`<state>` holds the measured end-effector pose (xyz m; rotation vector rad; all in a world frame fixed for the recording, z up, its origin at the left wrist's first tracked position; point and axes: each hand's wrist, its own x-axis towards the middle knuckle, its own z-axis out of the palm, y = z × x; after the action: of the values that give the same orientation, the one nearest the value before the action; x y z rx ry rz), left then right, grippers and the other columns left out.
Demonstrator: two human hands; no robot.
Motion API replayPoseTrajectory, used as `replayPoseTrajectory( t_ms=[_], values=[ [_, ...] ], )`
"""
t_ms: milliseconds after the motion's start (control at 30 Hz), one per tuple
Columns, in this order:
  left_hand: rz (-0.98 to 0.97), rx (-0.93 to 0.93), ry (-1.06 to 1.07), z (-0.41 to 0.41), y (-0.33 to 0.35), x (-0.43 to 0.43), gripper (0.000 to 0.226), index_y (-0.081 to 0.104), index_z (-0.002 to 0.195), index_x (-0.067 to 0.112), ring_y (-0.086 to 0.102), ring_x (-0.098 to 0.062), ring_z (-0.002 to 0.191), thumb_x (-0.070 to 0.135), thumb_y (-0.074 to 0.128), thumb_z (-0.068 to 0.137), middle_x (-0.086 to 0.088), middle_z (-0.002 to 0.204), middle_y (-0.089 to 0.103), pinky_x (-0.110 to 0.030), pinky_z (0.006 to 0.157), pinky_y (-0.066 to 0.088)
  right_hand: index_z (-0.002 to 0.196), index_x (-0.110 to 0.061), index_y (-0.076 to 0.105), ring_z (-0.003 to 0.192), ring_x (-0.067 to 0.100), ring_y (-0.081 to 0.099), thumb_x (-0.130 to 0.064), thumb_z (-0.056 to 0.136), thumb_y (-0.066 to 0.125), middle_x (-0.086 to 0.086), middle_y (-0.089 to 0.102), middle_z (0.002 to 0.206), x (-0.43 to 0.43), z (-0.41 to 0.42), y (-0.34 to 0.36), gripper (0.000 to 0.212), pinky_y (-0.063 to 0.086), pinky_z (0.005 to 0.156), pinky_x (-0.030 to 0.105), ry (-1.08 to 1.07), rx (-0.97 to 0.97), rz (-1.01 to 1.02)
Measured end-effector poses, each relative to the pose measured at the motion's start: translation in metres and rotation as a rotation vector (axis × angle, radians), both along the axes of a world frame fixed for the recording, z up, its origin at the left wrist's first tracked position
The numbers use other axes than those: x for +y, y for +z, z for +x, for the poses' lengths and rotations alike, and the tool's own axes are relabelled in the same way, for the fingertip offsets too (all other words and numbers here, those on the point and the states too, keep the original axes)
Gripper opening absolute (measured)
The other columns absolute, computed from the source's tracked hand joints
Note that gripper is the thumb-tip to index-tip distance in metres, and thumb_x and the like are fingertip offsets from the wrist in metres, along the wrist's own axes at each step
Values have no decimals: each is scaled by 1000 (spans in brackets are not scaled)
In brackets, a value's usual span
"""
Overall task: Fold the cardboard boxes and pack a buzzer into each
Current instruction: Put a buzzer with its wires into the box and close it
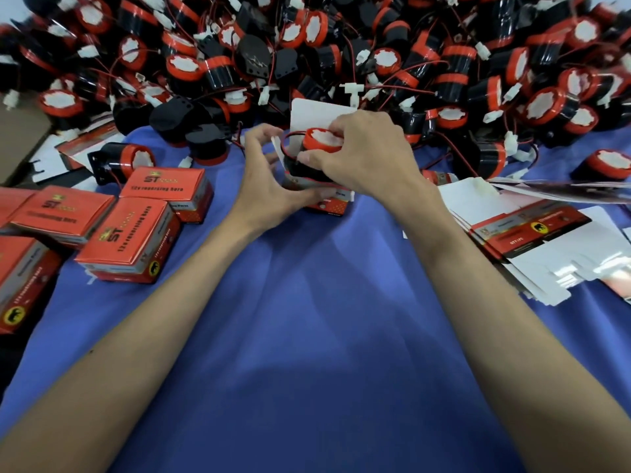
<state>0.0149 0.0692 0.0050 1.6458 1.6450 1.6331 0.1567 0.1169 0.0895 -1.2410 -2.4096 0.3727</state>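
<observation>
An open red cardboard box stands on the blue cloth at the centre, its white lid flap raised behind it. A black buzzer with a red rim sits partly inside the box. My right hand grips the buzzer from above, fingers curled over its rim. My left hand holds the box's left side, thumb along the front bottom edge and fingers by the side flap.
A large heap of loose buzzers with red wires fills the back. Several closed red boxes lie at the left. Flat unfolded box blanks are stacked at the right. Blue cloth covers the near table.
</observation>
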Motion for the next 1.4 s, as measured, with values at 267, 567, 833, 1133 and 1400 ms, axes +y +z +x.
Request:
replayPoseTrajectory(
  t_ms=[267,567,833,1133,1400],
  values=[
    [-139,38,-48,-1,-6,3,87,25,109,26,62,-10,91,52,84,50,12,100,56,-35,80,53,117,-10,51,103,33,59,-41,83,70,8,57,115,-9,-12,-17,49,31,66,35,-120,-130,265],
    [-137,137,27,0,-1,0,81,28,101,35,61,-10,97,60,82,46,12,104,58,-44,81,51,93,-8,63,99,31,56,-48,85,63,14,60,96,7,-5,-18,41,33,70,31,51,-216,61],
    [-157,156,50,1,0,-1,90,37,119,19,60,-3,89,60,75,48,21,95,56,-31,78,50,115,-8,58,108,34,50,-30,97,44,12,52,121,0,-9,-23,33,33,80,34,112,-374,226],
    [-166,94,56,-1,-3,2,69,31,106,24,52,2,69,51,64,52,19,80,53,-26,62,43,123,-11,60,126,28,31,-33,96,33,11,42,133,-14,-18,-32,45,28,101,40,-36,-362,216],
    [-165,95,20,-2,-1,-2,74,34,99,22,54,-3,74,57,76,49,14,84,56,-26,63,44,87,-11,59,115,26,39,-30,91,36,5,62,109,-3,-13,-33,30,24,94,47,-74,-304,202]
  ],
)
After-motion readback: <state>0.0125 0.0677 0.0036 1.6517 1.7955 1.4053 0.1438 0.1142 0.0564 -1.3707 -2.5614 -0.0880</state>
